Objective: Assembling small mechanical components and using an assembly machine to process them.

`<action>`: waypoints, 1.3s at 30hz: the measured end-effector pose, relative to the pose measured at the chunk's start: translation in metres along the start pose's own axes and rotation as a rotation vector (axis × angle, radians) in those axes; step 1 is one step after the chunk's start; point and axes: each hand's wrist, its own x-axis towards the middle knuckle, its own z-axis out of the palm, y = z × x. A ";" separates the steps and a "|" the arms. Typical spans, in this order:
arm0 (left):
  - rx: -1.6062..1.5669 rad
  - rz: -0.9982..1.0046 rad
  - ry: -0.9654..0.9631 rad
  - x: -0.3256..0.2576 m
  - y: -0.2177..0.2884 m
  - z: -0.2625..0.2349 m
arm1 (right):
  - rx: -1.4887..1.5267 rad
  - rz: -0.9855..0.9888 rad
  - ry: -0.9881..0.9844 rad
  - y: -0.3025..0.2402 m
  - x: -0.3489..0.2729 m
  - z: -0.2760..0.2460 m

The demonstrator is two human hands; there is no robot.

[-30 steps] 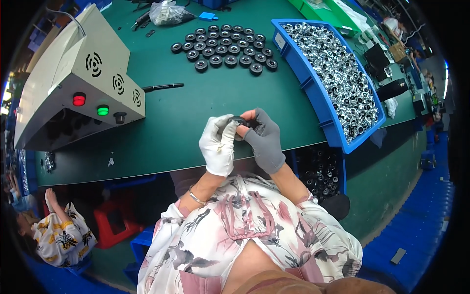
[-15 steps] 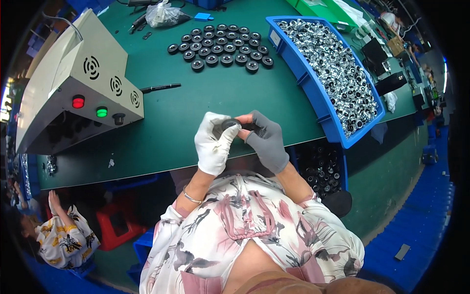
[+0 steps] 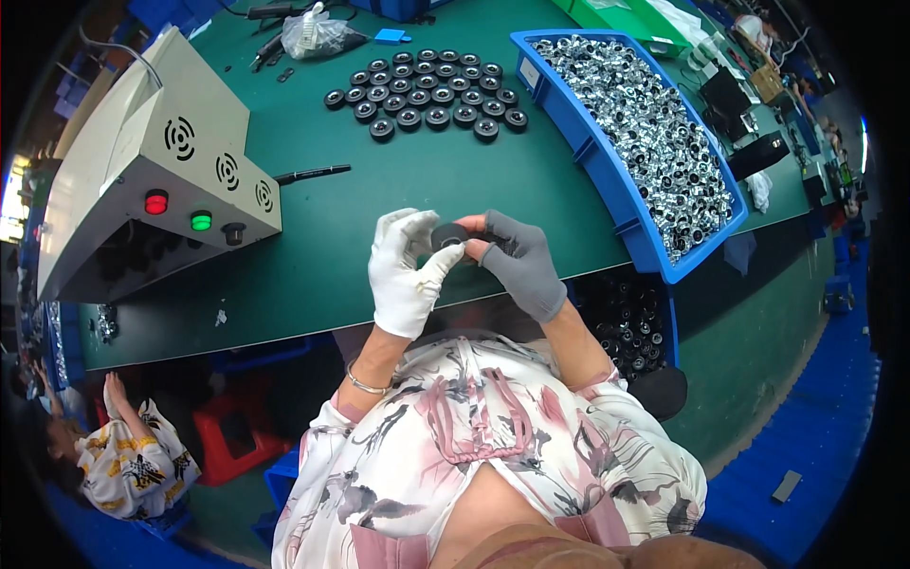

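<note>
In front of my chest, over the near edge of the green table, a small black wheel (image 3: 447,234) is held between both hands. My left hand (image 3: 403,275), in a white glove, is closed on it with the thumb along its near side. My right hand (image 3: 523,272) wears a grey glove with bare thumb and fingertips showing, and those tips pinch the wheel's right side. Glove and fingers hide part of the wheel. Beyond my hands, several similar black wheels (image 3: 437,118) with silver centres lie in rows on the table (image 3: 408,175).
A blue bin (image 3: 621,204) full of shiny metal parts stands right. At left is a beige machine (image 3: 204,133) with red and green lights; a black pen (image 3: 313,174) lies beside it. Below the table's right edge, another bin (image 3: 671,327) holds black parts. A person (image 3: 137,455) sits lower left.
The wheel has tipped between my fingers, so more of its dark side shows. My left fingers have loosened and spread slightly; both hands stay in nearly the same place.
</note>
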 end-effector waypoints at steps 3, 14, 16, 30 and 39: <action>-0.348 -0.245 0.036 -0.008 0.004 0.012 | 0.133 0.012 0.096 0.008 0.001 0.012; -0.387 -0.309 -0.044 -0.011 0.005 0.006 | -0.300 -0.315 0.052 0.003 0.006 0.003; -0.371 -0.331 -0.014 -0.014 0.005 0.009 | -0.181 -0.247 0.066 0.005 0.008 0.011; -0.366 -0.270 0.038 -0.015 0.004 0.007 | -0.228 -0.366 0.024 0.002 0.010 0.013; -0.358 -0.336 0.044 -0.012 0.001 0.007 | -0.406 -0.545 0.145 0.015 0.006 0.017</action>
